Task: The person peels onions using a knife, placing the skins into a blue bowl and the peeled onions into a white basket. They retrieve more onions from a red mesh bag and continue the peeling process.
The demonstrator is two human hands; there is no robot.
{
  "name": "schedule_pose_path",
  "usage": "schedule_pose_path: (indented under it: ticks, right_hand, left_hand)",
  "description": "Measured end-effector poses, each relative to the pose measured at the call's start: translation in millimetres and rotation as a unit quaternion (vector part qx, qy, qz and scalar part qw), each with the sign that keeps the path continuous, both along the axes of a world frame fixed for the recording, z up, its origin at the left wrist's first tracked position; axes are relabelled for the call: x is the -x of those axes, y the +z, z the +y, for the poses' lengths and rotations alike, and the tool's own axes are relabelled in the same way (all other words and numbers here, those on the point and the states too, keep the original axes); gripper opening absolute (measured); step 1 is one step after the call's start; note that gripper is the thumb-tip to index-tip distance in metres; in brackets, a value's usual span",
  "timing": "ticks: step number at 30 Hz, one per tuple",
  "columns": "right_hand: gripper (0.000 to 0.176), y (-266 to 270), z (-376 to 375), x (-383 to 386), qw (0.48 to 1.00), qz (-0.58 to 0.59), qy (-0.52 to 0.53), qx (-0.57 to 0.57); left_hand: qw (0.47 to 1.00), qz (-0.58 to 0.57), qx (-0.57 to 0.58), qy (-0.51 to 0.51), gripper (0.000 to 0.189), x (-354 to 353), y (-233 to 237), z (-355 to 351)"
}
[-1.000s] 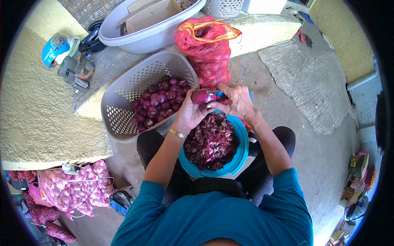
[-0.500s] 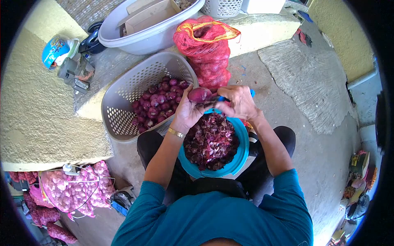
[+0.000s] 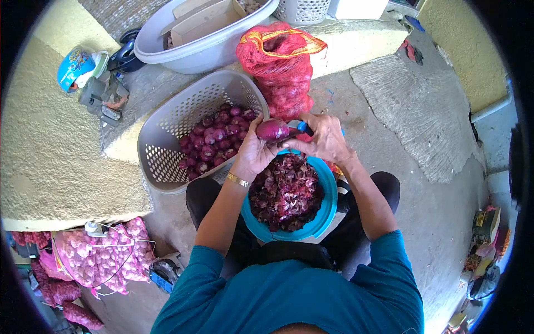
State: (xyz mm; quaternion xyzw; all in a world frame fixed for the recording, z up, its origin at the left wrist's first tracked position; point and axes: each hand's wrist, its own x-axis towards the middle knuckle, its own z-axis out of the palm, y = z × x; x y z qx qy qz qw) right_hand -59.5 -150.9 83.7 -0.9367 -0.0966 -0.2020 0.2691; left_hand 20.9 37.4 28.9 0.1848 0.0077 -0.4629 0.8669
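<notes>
Over peel bowl [image 3: 330,209], by onion basket [image 3: 167,133]: onion [image 3: 271,129] in left hand's [image 3: 255,157] grip, blue-handled tool [image 3: 303,127] in right hand's [image 3: 326,140].

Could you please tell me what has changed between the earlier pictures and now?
The left hand has turned the red onion slightly, keeping its hold. The right hand has shifted a little at the onion's end, still gripping the blue-handled tool. Nothing was picked up or let go. The blue bowl of peels, the grey basket and the red net sack stayed put.
</notes>
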Motion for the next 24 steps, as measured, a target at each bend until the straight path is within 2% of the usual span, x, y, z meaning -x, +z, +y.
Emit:
schedule_pose_path:
  ticks: [2, 5, 9, 11, 16, 24]
  right_hand:
    - [0.061, -2.6, 1.2, -2.0, 1.000, -0.005, 0.003, -0.010]
    - [0.061, -2.0, 2.1, -2.1, 1.000, -0.004, 0.006, -0.016]
    - [0.060, -6.4, 2.3, -2.9, 1.000, 0.009, 0.004, 0.009]
    - [0.059, -5.8, 2.5, -2.8, 1.000, 0.013, 0.007, 0.004]
    - [0.058, -2.2, 3.7, -1.8, 1.000, 0.021, 0.011, 0.002]
    - [0.056, -7.5, 4.4, -4.2, 0.999, -0.033, -0.010, 0.033]
  left_hand:
    - [1.000, 0.005, 0.006, -0.027, 0.044, -2.0, -4.8, -0.4]
    - [0.999, 0.005, -0.037, -0.016, 0.047, 3.7, 1.2, -5.0]
    - [0.999, -0.002, 0.001, -0.033, 0.050, 4.8, -3.0, -7.4]
    - [0.998, 0.009, -0.055, -0.009, 0.053, 9.0, 4.5, -8.5]
    - [0.999, 0.000, -0.043, -0.016, 0.054, 7.0, 2.5, -6.6]
    - [0.999, -0.009, -0.037, -0.019, 0.059, 8.1, -0.6, -7.1]
